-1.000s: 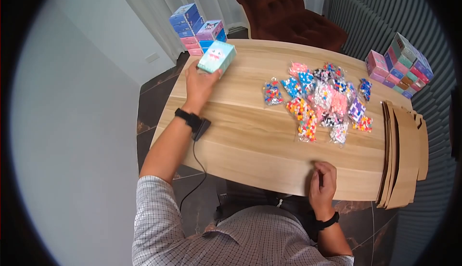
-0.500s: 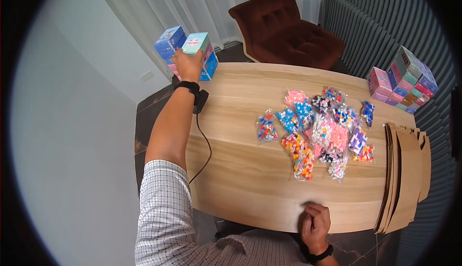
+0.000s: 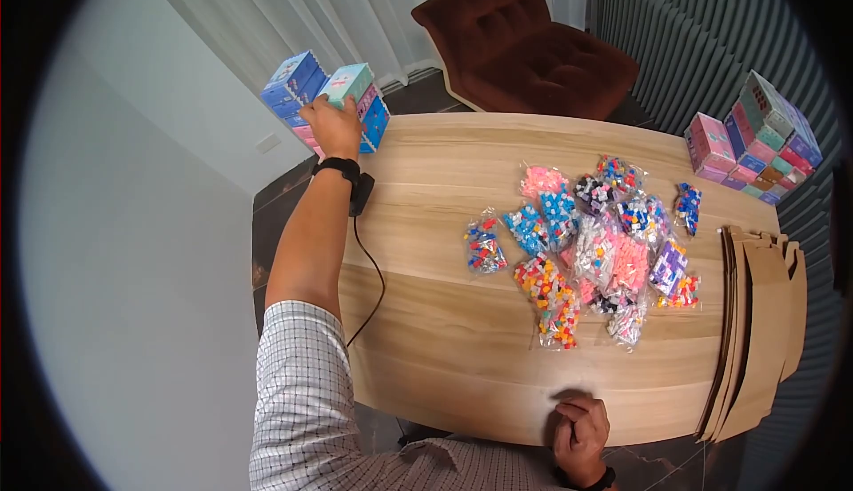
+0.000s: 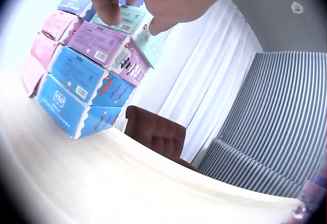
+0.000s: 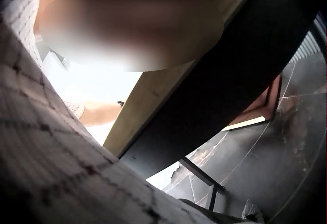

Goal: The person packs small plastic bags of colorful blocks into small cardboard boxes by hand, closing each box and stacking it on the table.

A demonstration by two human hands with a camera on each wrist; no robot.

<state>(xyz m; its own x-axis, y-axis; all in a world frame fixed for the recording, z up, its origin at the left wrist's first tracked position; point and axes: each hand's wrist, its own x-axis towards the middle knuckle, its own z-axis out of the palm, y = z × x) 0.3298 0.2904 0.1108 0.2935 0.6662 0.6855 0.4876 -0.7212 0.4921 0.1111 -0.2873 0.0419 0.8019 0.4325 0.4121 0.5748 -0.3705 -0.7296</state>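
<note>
At the table's far left corner, my left hand [image 3: 334, 128] grips a mint-green box [image 3: 349, 79] between thumb and fingers. In the left wrist view the mint-green box [image 4: 127, 20] rests on a purple box [image 4: 97, 42], which tops two blue boxes [image 4: 76, 76]. Beside that column rises another of pink boxes [image 4: 48, 50] with blue-violet ones above. My right hand [image 3: 581, 431] rests at the near table edge, fingers loosely curled and holding nothing. Its own wrist view shows mostly sleeve, table edge and floor, with a blurred patch.
Several clear bags of colourful small bricks [image 3: 595, 251] are heaped mid-table. More stacked boxes [image 3: 753, 140] stand at the far right, with flattened cardboard [image 3: 755, 331] along the right edge. A brown chair [image 3: 533, 55] is behind the table. A black cable [image 3: 378, 264] trails from the left wrist.
My left hand has carried the mint-green box forward and left, onto the purple box in the stack. The head view has shifted; my right hand stays by the near edge.
</note>
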